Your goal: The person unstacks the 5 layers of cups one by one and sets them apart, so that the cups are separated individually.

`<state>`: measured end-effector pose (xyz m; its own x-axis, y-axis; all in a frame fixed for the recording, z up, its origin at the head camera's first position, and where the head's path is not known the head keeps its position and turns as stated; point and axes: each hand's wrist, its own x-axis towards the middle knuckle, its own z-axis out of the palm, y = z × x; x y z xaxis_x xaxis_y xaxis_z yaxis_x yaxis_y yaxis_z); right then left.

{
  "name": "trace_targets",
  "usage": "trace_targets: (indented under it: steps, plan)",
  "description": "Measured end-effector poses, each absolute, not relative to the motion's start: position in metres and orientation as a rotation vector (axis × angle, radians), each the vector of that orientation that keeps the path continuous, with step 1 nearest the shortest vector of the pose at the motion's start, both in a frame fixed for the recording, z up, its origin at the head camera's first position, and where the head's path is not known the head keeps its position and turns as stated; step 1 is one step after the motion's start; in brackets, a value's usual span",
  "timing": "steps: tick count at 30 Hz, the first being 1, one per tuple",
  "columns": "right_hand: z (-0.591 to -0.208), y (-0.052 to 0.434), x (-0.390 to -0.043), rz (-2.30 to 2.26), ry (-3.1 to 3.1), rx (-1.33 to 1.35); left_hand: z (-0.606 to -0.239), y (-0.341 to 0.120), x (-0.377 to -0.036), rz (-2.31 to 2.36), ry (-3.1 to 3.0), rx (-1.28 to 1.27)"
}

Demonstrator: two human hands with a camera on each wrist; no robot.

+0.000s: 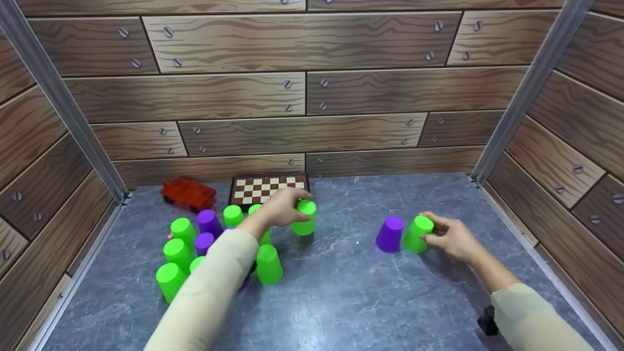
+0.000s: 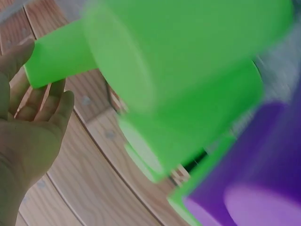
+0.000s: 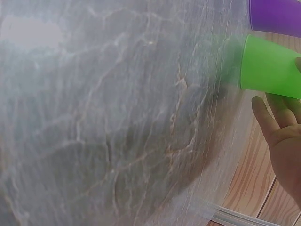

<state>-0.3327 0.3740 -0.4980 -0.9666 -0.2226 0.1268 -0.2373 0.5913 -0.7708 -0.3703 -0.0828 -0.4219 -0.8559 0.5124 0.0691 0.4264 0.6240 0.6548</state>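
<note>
My left hand (image 1: 280, 208) grips an upside-down green cup (image 1: 304, 223) near its closed end, right of the cluster of cups. In the left wrist view, the thumb and fingers (image 2: 54, 101) lie around that cup. Over on the right, my right hand (image 1: 453, 240) pinches another green cup (image 1: 417, 236) between thumb and fingers. An upside-down purple cup (image 1: 390, 236) stands close beside it on its left. Several more upturned green cups (image 1: 269, 265) and purple cups (image 1: 209, 223) stand at the left, some hidden behind my left forearm.
A chessboard (image 1: 251, 191) lies against the back wall. Left of it sits a red toy vehicle (image 1: 187, 194). Wood-patterned walls (image 1: 307, 92) enclose the grey marbled table (image 1: 341, 302) on the back and both sides. A small black object (image 1: 487, 321) shows beneath my right sleeve.
</note>
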Motion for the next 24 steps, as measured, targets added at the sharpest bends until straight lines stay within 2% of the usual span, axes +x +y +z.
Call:
trace_targets:
  steps: [8, 24]
  plan:
    - [-0.5, 0.374, -0.333, 1.354, -2.76, 0.419, -0.424, -0.109, -0.381, 0.927, 2.731, 0.771]
    - [-0.5, 0.373, -0.333, 1.412, -2.743, 0.422, -0.434, -0.12, -0.386, 0.864, 2.784, 0.683]
